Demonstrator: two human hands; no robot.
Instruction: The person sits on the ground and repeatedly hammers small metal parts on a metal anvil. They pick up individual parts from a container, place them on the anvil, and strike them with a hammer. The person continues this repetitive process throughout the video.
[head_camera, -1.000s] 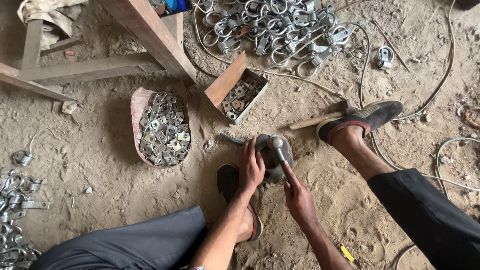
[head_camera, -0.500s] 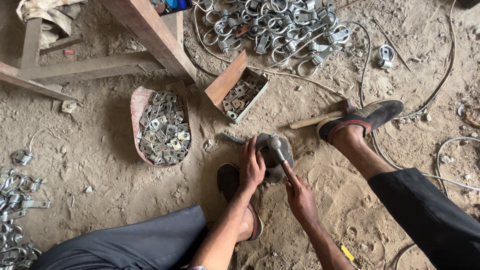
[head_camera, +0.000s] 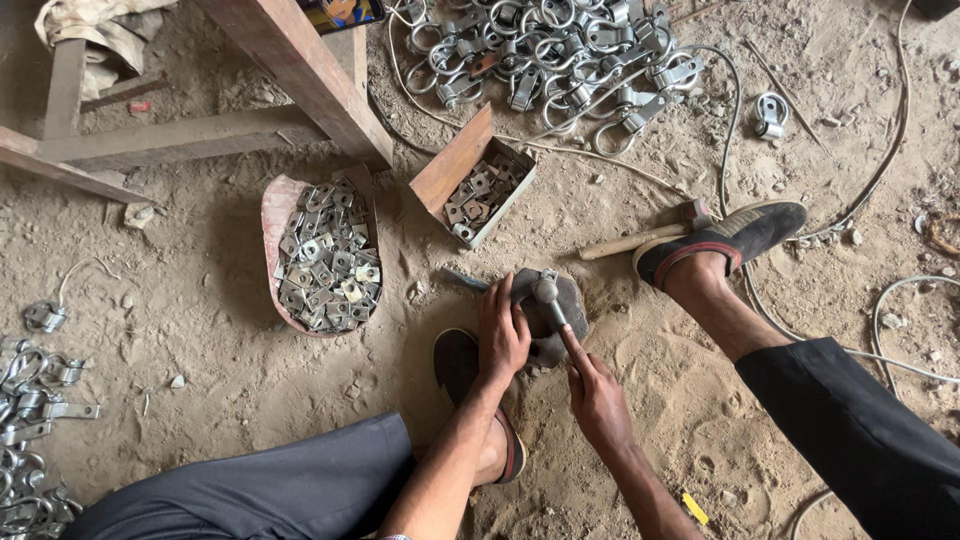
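Note:
I sit on sandy ground with my legs spread. My left hand (head_camera: 503, 335) rests on a dark round stone block (head_camera: 566, 322), its fingers pressed down at the block's left side on something I cannot make out. My right hand (head_camera: 597, 397) grips the handle of a small metal hammer (head_camera: 548, 295), whose head sits over the top of the block. A curved tray (head_camera: 272, 222) heaped with several square metal plates lies to the left. A small open wooden box (head_camera: 452, 165) with more metal pieces stands just beyond the block.
A large pile of metal clamps (head_camera: 560, 55) and wires lies at the top. A second hammer with a wooden handle (head_camera: 640, 238) rests by my right shoe (head_camera: 724, 240). Wooden bench legs (head_camera: 300, 75) stand at upper left. More clamps (head_camera: 30, 410) lie at the left edge.
The hammer head has shifted slightly over the block between frames; my hands and legs stay in the same places.

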